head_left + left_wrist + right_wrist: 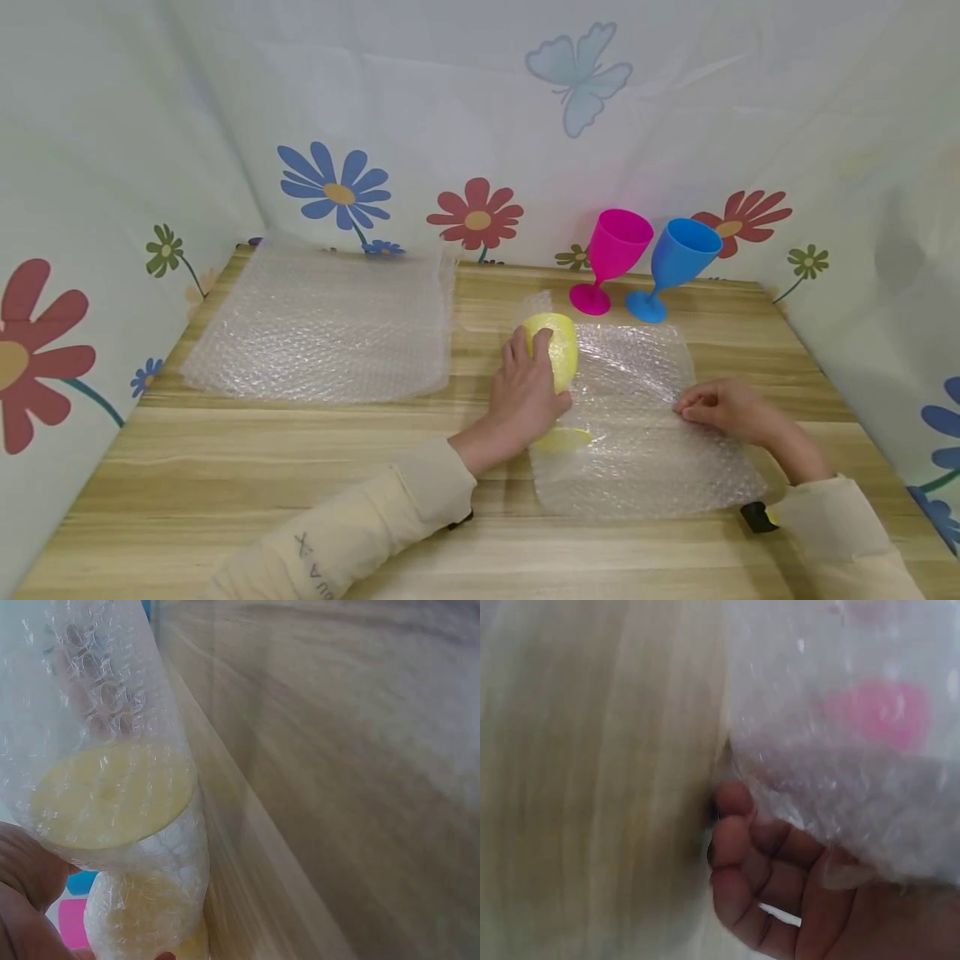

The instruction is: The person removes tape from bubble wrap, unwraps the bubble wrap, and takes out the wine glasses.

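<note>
In the head view my left hand (pixel 522 398) grips a yellow goblet (pixel 564 354) that lies on its side with its bowl away from me. A sheet of bubble wrap (pixel 637 475) partly covers the goblet and spreads to the right of it. The left wrist view shows the goblet's round base (pixel 112 796) through the clear wrap. At the sheet's right part, my right hand (pixel 729 408) pinches the wrap between thumb and fingers. Close up in the right wrist view, those curled fingers (pixel 732 841) are at the wrap's edge.
Behind the sheet a pink goblet (pixel 621 242) and a blue goblet (pixel 681 254) stand upright near the back curtain. Another bubble wrap piece (pixel 322 333) lies flat on the left of the wooden table (pixel 285 467). Flower-printed curtain (pixel 420 100) encloses the back and sides.
</note>
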The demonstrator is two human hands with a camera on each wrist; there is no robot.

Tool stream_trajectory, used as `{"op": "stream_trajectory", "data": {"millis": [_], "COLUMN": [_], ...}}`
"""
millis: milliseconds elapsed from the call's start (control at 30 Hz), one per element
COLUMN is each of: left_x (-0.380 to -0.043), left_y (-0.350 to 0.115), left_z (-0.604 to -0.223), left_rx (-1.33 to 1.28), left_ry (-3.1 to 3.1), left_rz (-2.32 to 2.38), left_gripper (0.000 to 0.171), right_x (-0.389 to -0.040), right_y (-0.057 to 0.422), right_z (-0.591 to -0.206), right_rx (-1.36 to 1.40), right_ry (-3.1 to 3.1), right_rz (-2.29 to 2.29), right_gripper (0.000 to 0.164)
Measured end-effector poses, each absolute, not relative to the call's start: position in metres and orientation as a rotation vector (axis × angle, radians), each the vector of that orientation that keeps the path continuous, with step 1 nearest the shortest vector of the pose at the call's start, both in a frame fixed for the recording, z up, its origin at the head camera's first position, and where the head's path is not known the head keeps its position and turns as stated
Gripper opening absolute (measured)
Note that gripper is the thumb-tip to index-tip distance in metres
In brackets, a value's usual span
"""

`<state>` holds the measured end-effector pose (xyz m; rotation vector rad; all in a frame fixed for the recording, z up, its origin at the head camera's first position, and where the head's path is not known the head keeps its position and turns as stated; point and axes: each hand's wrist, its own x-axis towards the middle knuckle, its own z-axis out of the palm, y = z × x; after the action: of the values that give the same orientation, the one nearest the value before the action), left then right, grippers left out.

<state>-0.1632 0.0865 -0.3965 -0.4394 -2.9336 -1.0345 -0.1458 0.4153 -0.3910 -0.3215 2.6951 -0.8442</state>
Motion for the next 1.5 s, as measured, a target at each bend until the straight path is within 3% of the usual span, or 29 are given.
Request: {"op": "stream_trajectory", "data": {"millis": [233,467,633,833,967,1067,1167,1300,1500], "left_x": [-0.163,-0.163,-0.163,-0.164,-0.164,-0.163,-0.163,-0.163,-0.163], "left_y": [0.081,0.077,0.075,0.071,0.069,0.068,0.066,0.063,0.057], "left_z": [-0.394,-0.392,-0.392,-0.393,-0.394,-0.394,-0.395,-0.396,-0.394], "left_rx": [-0.427,-0.423,-0.414,-0.400,-0.382,-0.376,-0.377,-0.370,-0.359], "left_ry": [-2.951,-2.965,-2.955,-2.963,-2.967,-2.963,-2.961,-2.963,-2.967], "left_rz": [-1.048,-1.039,-1.044,-1.041,-1.050,-1.070,-1.088,-1.129,-1.209], "left_gripper": [0.092,0.092,0.091,0.090,0.089,0.089,0.088,0.088,0.089], "right_x": [-0.134,-0.110,-0.101,-0.102,-0.107,-0.112,-0.115,-0.120,-0.139], "right_y": [0.397,0.350,0.326,0.309,0.289,0.276,0.269,0.269,0.269], "right_z": [-0.384,-0.377,-0.378,-0.378,-0.385,-0.393,-0.401,-0.398,-0.374], "right_rx": [-0.294,-0.061,-0.058,-0.155,-0.389,-0.631,-0.791,-0.788,-0.672], "right_ry": [2.795,2.879,2.918,2.995,3.150,3.230,3.197,3.061,2.889], "right_rz": [-0.504,0.072,0.284,0.446,0.602,0.584,0.443,0.259,0.051], "right_gripper": [0.024,0.065,0.071,0.061,0.028,0.015,0.019,0.024,0.013]}}
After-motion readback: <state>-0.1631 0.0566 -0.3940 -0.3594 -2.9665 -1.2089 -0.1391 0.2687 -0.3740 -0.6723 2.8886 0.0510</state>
